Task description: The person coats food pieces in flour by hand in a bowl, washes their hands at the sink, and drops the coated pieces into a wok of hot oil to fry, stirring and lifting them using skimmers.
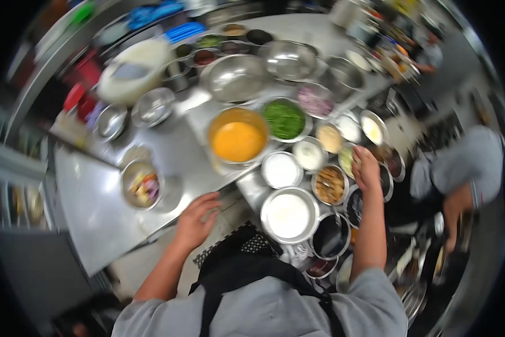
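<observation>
Fingers of your right hand [366, 168] are drawn in close together, at the edge of a round metal container of pale yellow-green food [340, 159]; whether they pinch anything, or touch that food, I cannot tell, as the hand hides its far side. Just to the left of that hand and slightly nearer you stands a round metal container of brown chunks [314, 185]; left of that and nearer your body, a wider round metal container of white contents [289, 241]. Your left hand [199, 218] is loosely spread, nothing visible in it, near the front edge of a grey stainless-steel table [95, 196]; contact with the edge cannot be judged. On the table, left of that hand, sits a round metal bowl of yellow, white and purple pieces [139, 167], blurred. Ahead of you, between both hands: a deep round metal pot of orange contents [238, 114], with a round metal container of green leaves [289, 140] beside it. To your right, a person in a grey shirt [463, 163].
</observation>
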{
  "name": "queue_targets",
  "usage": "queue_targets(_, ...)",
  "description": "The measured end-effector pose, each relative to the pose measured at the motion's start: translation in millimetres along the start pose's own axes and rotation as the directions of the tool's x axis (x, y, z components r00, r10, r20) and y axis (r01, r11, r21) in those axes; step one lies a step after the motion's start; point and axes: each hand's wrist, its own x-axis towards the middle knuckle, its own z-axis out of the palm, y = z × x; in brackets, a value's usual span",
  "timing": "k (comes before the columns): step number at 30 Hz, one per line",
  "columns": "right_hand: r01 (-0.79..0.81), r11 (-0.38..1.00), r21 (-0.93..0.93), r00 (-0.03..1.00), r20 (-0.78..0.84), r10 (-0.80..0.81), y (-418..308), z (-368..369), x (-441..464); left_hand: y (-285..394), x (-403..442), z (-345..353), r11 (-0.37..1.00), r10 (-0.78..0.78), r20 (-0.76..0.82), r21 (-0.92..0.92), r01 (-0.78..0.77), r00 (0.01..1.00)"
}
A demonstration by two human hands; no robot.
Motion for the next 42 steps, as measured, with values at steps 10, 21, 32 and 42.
queue_targets(10,-0.029,0.883,-0.469,0.442,0.786,0.433,72.4,384.8,-120.6,-39.1,-62.6,2.2,0.993,-0.117,0.144,0.004,0.117,0.983)
queue_targets(21,0.186,0.92,-0.344,0.639,0.754,0.153,59.7,415.5,-135.1,-72.3,-69.8,9.3,0.962,-0.271,0.343,0.134,0.239,0.899)
queue_targets(32,-0.059,0.94,-0.336,0.836,0.498,0.23,10.9,144.6,-211.6,-81.4,-4.2,101.7,0.99,-0.07,0.89,0.117,-0.078,0.45)
queue_targets(42,-0.123,0.955,-0.271,0.867,-0.497,-0.029,123.7,15.1,-430.4,-259.2,-14.5,211.5,0.75,-0.302,0.946,0.158,-0.642,-0.12)
